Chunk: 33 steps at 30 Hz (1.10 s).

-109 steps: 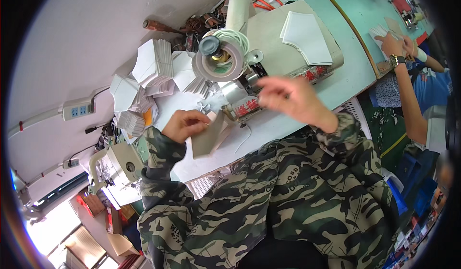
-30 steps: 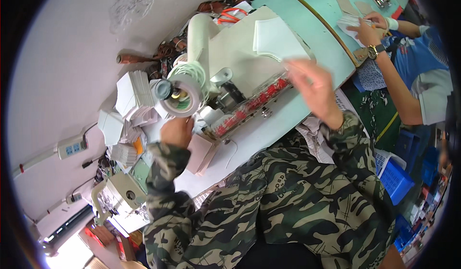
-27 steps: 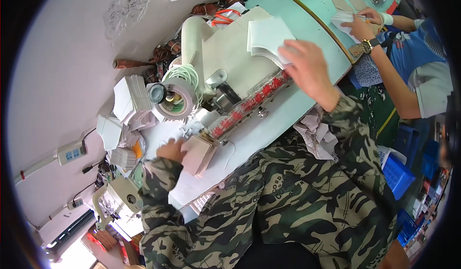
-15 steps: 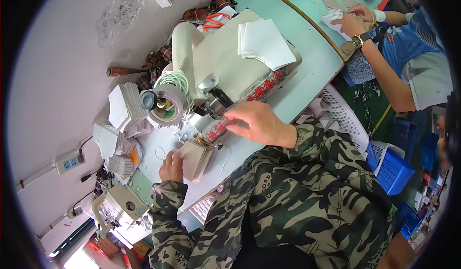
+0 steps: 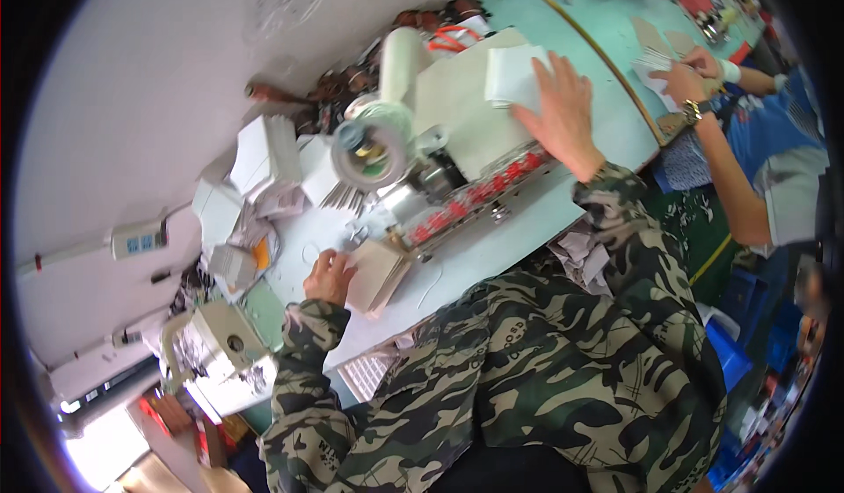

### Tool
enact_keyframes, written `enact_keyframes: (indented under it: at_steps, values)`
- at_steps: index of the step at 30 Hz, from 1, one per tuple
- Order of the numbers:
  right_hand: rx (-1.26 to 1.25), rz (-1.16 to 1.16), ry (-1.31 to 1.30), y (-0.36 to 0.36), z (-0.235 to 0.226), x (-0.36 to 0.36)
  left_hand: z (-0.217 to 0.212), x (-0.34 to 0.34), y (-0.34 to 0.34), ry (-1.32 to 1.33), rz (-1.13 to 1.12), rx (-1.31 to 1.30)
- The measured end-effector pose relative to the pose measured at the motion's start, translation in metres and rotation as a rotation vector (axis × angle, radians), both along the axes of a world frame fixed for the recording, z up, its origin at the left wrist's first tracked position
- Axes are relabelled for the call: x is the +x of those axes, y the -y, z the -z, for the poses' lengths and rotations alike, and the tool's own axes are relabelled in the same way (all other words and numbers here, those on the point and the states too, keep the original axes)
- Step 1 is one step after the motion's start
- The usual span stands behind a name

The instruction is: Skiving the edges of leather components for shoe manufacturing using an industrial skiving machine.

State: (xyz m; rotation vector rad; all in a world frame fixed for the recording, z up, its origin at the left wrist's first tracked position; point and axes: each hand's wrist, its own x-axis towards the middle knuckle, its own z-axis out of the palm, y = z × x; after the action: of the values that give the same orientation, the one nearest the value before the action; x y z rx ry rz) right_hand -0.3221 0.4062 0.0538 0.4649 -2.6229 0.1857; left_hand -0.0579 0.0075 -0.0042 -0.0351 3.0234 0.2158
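- The left hand (image 5: 327,275) lay nearest, fingers curled on the left edge of a small tan stack (image 5: 376,273) of flat pieces, pinning it to the white table (image 5: 492,248).
- Just right of that stack a thin loose thread (image 5: 428,289) curved on bare tabletop, which ran open to the near edge by the camouflage sleeves.
- Left of the left hand, white bundles (image 5: 236,229) and a pale machine (image 5: 220,352) crowded the table's end, leaving little room there.
- Beyond the left hand stood a machine (image 5: 457,141) with a round tape reel (image 5: 369,152) and a red-and-silver strip (image 5: 479,198) along its front edge.
- The right hand (image 5: 563,110) was farther off, well apart from the left, fingers spread flat and pressing on a white stack (image 5: 514,75) atop the machine's flat beige top.
- Right of the right hand ran the teal bench (image 5: 607,71), mostly bare up to its yellow edge.
- Beyond that edge another person's hands (image 5: 681,75) handled pale pieces.
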Motion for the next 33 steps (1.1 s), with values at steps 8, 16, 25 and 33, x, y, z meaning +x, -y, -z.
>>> enact_keyframes:
  at_steps: [8, 16, 25, 33]
  values:
    - [-0.753, -0.465, 0.671, 0.036, -0.035, 0.070, -0.071, -0.053, 0.002, 0.554, -0.105, 0.918]
    - [-0.626, -0.613, 0.958, 0.065, -0.026, 0.069, -0.076, -0.135, -0.060, 0.419, 0.004, 0.735]
    - [-0.039, -0.697, 0.974, 0.080, -0.043, -0.001, -0.084, -0.155, -0.099, 0.160, 0.178, 0.574]
    - [-0.801, -0.455, 1.220, 0.033, -0.014, 0.073, -0.091, -0.097, -0.100, 0.748, -0.226, 1.346]
